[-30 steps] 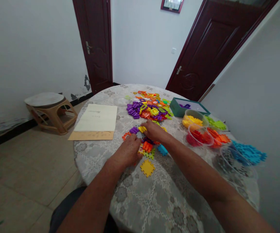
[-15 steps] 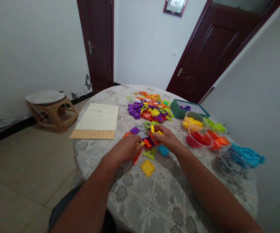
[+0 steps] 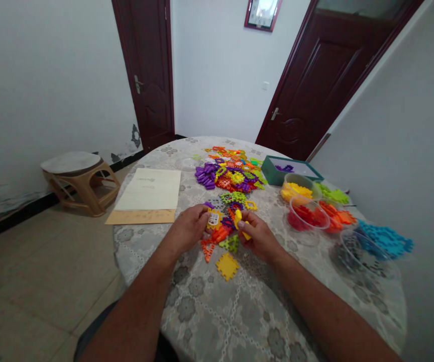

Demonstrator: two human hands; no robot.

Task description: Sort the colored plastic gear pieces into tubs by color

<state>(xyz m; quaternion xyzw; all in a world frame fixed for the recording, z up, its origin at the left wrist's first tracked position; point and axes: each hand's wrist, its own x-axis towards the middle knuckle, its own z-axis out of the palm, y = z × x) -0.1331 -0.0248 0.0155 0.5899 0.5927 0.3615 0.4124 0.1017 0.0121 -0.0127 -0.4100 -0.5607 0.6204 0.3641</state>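
Observation:
My left hand [image 3: 189, 229] is closed on the edge of a yellow toothed building piece [image 3: 214, 220] that has a white printed patch. Yellow rod-like pieces [image 3: 238, 218] are gripped in the fingers of my right hand [image 3: 261, 236], one pointing upward. Between and below the hands lie orange rods [image 3: 221, 234], an orange toothed triangle [image 3: 207, 249] and a green toothed triangle [image 3: 232, 244]. Nearest to me, a yellow toothed square [image 3: 227, 266] rests flat. Just beyond the hands are green toothed pieces [image 3: 235, 197] and a yellow ring-shaped piece [image 3: 251, 205].
A mixed pile of building pieces [image 3: 235, 173] covers the table's far middle. On the right stand a green box [image 3: 275, 176], clear tubs with yellow [image 3: 296, 191] and red pieces [image 3: 305, 215], and blue pieces [image 3: 385, 236]. Paper sheets [image 3: 151, 188] lie left; a stool [image 3: 79, 176] stands beyond.
My left hand has turned up the yellow piece, so its printed patch now shows. My right hand has moved slightly lower and nearer, still holding yellow pieces. The blue square is now out of sight.

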